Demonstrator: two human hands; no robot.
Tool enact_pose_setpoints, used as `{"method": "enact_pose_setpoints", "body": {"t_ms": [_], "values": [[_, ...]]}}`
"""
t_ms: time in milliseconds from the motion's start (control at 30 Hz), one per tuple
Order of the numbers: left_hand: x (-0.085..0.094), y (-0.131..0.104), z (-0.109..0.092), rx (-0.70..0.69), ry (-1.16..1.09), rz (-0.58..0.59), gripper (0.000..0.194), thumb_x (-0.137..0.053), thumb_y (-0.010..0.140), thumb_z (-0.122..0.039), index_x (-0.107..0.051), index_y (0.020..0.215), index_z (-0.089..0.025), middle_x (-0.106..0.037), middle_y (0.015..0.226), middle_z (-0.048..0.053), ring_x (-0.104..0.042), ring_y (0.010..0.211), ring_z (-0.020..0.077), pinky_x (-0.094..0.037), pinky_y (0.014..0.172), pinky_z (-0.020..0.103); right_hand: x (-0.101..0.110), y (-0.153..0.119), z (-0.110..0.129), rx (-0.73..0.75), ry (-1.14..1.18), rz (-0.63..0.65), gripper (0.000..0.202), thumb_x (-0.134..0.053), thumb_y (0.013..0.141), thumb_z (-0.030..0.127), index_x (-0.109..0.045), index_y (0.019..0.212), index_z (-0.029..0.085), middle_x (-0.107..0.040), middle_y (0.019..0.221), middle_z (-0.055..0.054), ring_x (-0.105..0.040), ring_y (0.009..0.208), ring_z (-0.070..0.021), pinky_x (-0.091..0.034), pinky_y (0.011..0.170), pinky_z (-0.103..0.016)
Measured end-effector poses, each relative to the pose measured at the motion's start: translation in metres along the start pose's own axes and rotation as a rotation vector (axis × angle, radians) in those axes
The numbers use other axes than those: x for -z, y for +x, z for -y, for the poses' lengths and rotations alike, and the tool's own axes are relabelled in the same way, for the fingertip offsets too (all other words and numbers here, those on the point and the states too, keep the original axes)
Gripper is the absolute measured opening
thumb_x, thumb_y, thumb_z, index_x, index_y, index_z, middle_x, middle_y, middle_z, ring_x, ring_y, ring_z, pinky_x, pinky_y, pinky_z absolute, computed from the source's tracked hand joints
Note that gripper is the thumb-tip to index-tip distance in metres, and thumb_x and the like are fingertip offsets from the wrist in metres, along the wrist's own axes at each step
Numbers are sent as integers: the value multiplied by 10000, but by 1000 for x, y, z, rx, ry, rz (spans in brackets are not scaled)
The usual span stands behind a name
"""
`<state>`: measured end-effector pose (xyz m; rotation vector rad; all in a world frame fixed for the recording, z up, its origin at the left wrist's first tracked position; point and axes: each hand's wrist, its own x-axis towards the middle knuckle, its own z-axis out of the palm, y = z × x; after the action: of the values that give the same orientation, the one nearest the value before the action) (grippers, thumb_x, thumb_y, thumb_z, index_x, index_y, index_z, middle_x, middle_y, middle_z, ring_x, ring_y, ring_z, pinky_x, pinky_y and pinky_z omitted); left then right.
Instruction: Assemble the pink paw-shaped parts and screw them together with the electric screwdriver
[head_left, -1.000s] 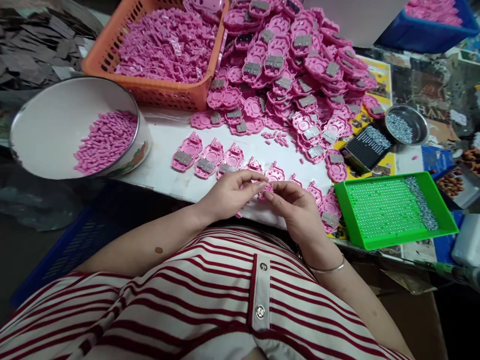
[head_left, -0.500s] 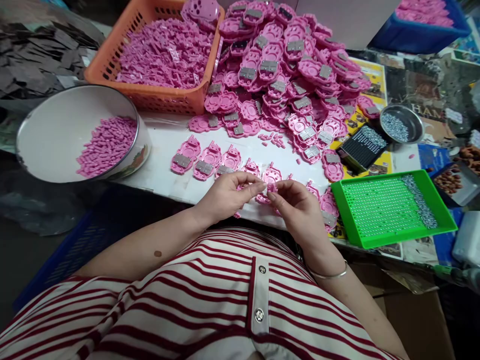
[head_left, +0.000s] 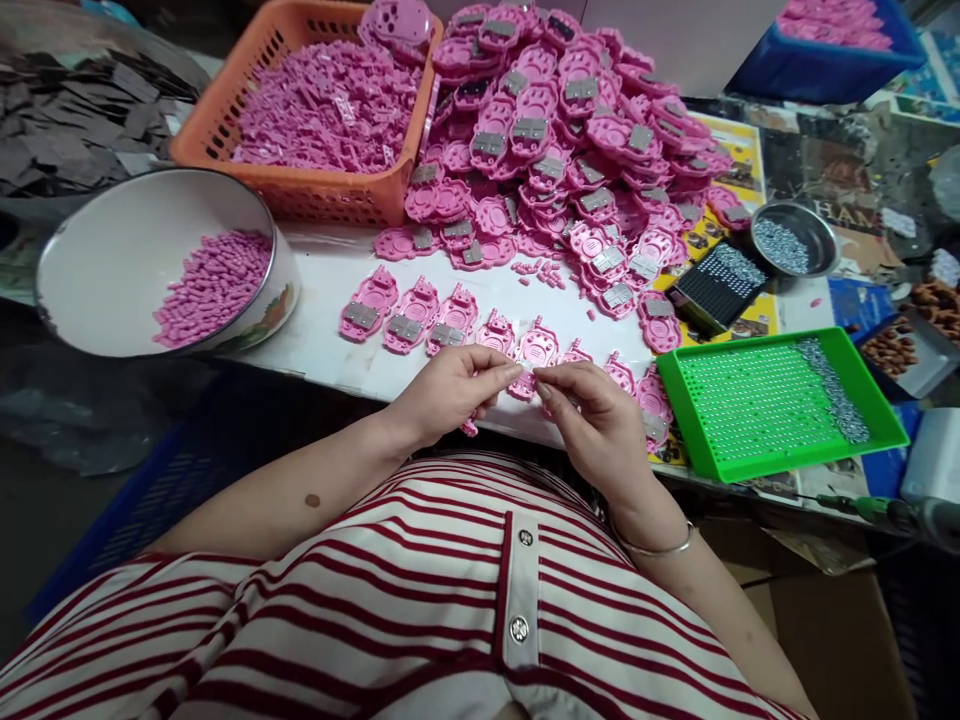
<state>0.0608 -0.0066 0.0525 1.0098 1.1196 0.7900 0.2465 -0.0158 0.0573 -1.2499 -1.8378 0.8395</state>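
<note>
A row of pink plastic housings [head_left: 365, 303] lies along the table's front edge, some with grey metal plates. My left hand [head_left: 459, 392] is closed in a pinch in front of the row's middle, and what its fingertips hold is too small to make out. Just to its right, my right hand [head_left: 596, 420] also pinches, its fingertips close to the left ones and near a pink housing [head_left: 538, 343]. Whatever the right fingers grip is hidden. Small pink pieces [head_left: 540, 272] lie behind the row.
Behind the row rises a heap of pink housings [head_left: 532, 130]. An orange basket [head_left: 300, 190] and a white bowl [head_left: 97, 270] hold pink parts at left. To the right are a green tray [head_left: 765, 400], a black tray [head_left: 701, 300] and a metal dish [head_left: 829, 250] with small metal pieces.
My fingertips have drawn slightly nearer the table's front edge, and the light piece seen between them earlier is now hard to make out. The view has shifted slightly.
</note>
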Motion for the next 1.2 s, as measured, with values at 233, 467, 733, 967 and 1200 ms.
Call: {"method": "enact_pose_setpoints", "body": {"t_ms": [233, 467, 733, 967, 1200], "values": [[-1, 6, 2, -119, 224, -11, 285, -608, 872, -416, -701, 882, -147, -610, 633, -19, -511, 523, 82, -438, 513, 200, 8, 7, -2, 10, -74, 7, 134, -627, 889, 265, -726, 973, 233, -744, 893, -29, -670, 814, -151, -544, 781, -328], [4, 0, -8, -337, 1214, 46, 467, -437, 947, -178, -549, 1397, -235, -727, 1155, 72, -696, 991, 224, -545, 798, 333, 26, 42, -29, -68, -299, -111, 145, -633, 872, 305, -744, 930, 231, -750, 909, -48, -681, 838, -196, -525, 807, -382], [-8, 5, -19, -262, 1556, 195, 567, -397, 907, -90, -491, 1443, -249, -702, 954, 89, -702, 848, 256, -492, 584, 306, 9, 61, -50, -11, -501, 10, 193, -584, 891, 259, -762, 925, 192, -655, 839, -78, -590, 800, -190, -468, 750, -352], [-7, 8, -17, -245, 1563, 195, 556, -428, 903, -91, -518, 1422, -268, -681, 909, 84, -704, 831, 258, -452, 543, 296, 3, 65, -57, -2, -503, 28, 201, -575, 896, 261, -763, 931, 199, -645, 848, -74, -571, 811, -190, -460, 775, -364], [-4, 6, -14, -311, 1449, 139, 506, -431, 914, -105, -560, 1385, -239, -719, 949, 86, -710, 852, 265, -506, 589, 324, 7, 61, -46, -78, -314, -47, 149, -620, 871, 255, -757, 893, 201, -676, 870, -61, -604, 834, -179, -480, 811, -365]]}}
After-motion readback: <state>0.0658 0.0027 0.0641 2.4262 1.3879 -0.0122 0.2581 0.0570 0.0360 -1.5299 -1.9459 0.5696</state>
